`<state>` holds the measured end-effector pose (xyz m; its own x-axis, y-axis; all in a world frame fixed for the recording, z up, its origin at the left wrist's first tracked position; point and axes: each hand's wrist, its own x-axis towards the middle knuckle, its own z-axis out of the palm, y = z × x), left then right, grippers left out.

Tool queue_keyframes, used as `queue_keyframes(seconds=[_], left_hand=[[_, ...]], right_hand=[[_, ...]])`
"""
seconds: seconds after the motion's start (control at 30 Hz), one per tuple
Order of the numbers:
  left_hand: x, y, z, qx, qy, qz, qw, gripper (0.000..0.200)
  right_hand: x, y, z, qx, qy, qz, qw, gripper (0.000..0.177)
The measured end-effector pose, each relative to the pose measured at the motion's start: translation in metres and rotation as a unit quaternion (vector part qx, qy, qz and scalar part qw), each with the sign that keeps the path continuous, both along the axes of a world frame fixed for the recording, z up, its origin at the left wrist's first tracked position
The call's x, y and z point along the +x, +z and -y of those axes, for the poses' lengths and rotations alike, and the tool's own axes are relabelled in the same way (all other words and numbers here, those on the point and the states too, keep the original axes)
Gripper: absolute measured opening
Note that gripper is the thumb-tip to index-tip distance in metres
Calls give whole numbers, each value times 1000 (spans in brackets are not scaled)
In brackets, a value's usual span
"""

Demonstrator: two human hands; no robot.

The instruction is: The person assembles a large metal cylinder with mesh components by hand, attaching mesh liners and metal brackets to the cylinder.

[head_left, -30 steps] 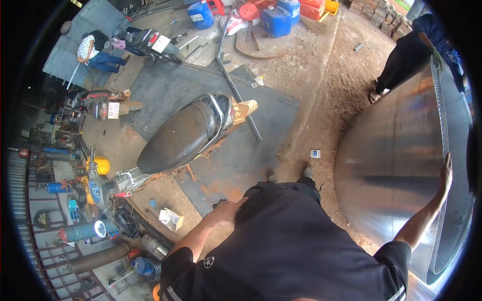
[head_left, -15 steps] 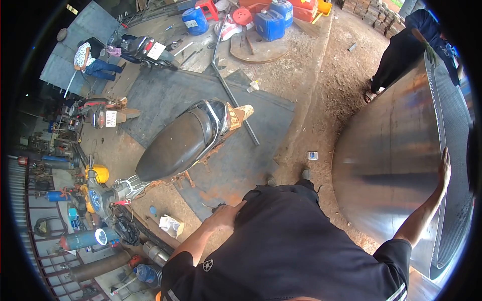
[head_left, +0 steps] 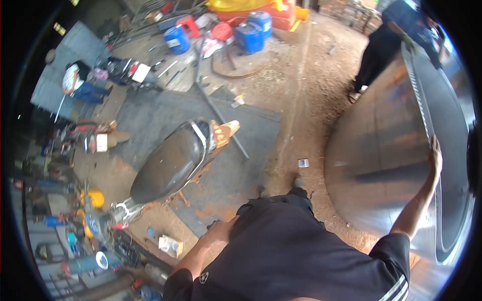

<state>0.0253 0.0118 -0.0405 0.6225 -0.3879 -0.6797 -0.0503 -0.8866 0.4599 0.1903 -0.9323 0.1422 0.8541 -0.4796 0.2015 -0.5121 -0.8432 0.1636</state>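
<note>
At the right stands a big, shiny metal cylinder with a thin upper rim. My right hand rests on that rim, its fingers pointing up along the edge; how tightly they hold it is unclear. Near the dark clothing at my waist is my left hand, with something small and dark by its fingertips that I cannot make out. A motorbike with a black seat stands to the left of my body.
Another person stands at the cylinder's far side, a gloved hand on its rim. Someone else is at the upper left near parked motorbikes. Blue jugs, a long metal bar and gas cylinders lie around.
The whole view has shifted, with the scene now further left and slightly blurred. My right hand remains at the cylinder's rim, and my left hand stays by my waist.
</note>
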Motion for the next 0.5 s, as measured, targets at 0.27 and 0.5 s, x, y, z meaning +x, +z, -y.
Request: queue_keyframes(seconds=[0.27,0.5], left_hand=[[101,-83,25,6,-202,128,971,76],[177,-80,93,-26,-324,148,934,76]], right_hand=[[-7,82,-182,139,-231,92,959,62],[-9,76,-176,147,-194,138,960,77]])
